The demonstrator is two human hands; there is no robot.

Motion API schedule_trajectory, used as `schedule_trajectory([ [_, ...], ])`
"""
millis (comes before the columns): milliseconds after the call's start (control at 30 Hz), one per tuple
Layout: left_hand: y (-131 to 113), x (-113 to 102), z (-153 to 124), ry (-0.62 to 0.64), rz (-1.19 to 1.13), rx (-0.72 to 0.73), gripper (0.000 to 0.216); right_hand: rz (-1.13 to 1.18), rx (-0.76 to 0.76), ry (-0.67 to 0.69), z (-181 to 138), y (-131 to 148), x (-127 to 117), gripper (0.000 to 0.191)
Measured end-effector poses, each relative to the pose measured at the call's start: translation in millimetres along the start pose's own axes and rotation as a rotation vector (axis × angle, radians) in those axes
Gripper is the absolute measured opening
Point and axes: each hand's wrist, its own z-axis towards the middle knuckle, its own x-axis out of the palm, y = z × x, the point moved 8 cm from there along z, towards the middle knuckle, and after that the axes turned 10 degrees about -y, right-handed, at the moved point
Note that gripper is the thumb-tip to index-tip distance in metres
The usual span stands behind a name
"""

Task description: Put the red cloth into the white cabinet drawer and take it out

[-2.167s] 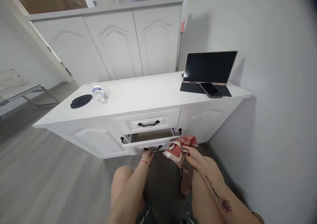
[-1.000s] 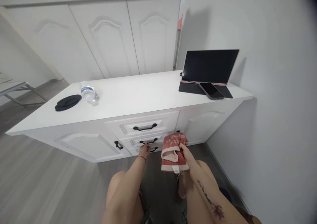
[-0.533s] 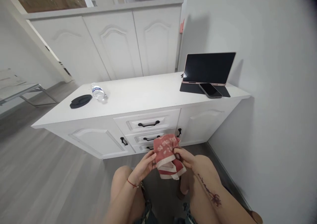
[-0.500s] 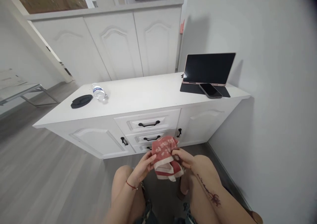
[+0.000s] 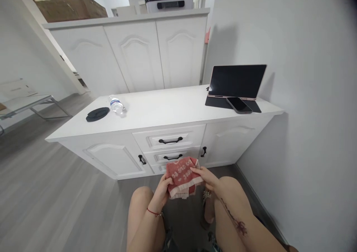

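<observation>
- Both hands gripped one folded red cloth (image 5: 181,175) with pale lettering and a cream border: the left hand (image 5: 163,187) pinched its lower left edge, and the right hand (image 5: 208,177) lay on its right side with fingers curled over the top fold
- The cloth was held in the air above the person's knees, in front of the lowest drawers of the white sideboard (image 5: 106,157), touching none of them
- By my judgement the step in hand was tidying the fold; it would go best with each hand keeping a corner, the cream border lined up edge to edge, and the layers pulled taut so that none sagged out underneath, as one seemed to do at the bottom
- The drawer fronts with black handles (image 5: 170,141) stood shut and just behind the cloth, so there was little room forward; the handles stuck out and could snag a loose edge
- The grey wall (image 5: 306,151) stood close on the right, and the right elbow had only a narrow strip of floor beside it
- The open grey floor (image 5: 55,203) to the left gave the widest room for moving
- The sideboard top carried a tablet (image 5: 237,81) on a dark mat with a phone (image 5: 239,105) at the right end, and a water bottle (image 5: 117,105) lying beside a dark round lid (image 5: 97,114) at the left; the broad middle between them was bare and lay well above the hands
</observation>
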Motion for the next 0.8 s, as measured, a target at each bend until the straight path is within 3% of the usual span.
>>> schedule_trajectory([
  [200, -2, -6, 5, -0.066, -0.007, 0.050, 0.051, -0.029, 0.040, 0.224, -12, -7, 18, 0.049],
  [333, 0, -8, 5, -0.089, 0.024, 0.035, 0.048, 0.030, 0.020, 0.126, -5, -10, 9, 0.043],
  [400, 2, -8, 3, -0.082, 0.042, -0.007, 0.060, 0.087, 0.029, 0.090, -2, -10, 6, 0.041],
  [533, -7, 1, -4, 0.024, 0.015, 0.009, 0.087, 0.122, 0.040, 0.092, -5, -3, 6, 0.045],
  [733, -17, 7, -9, 0.146, 0.060, 0.110, 0.077, 0.009, -0.023, 0.297, -23, 5, 23, 0.049],
  [800, -12, 7, -8, 0.169, 0.100, 0.081, 0.080, 0.005, -0.029, 0.268, -22, 6, 21, 0.049],
])
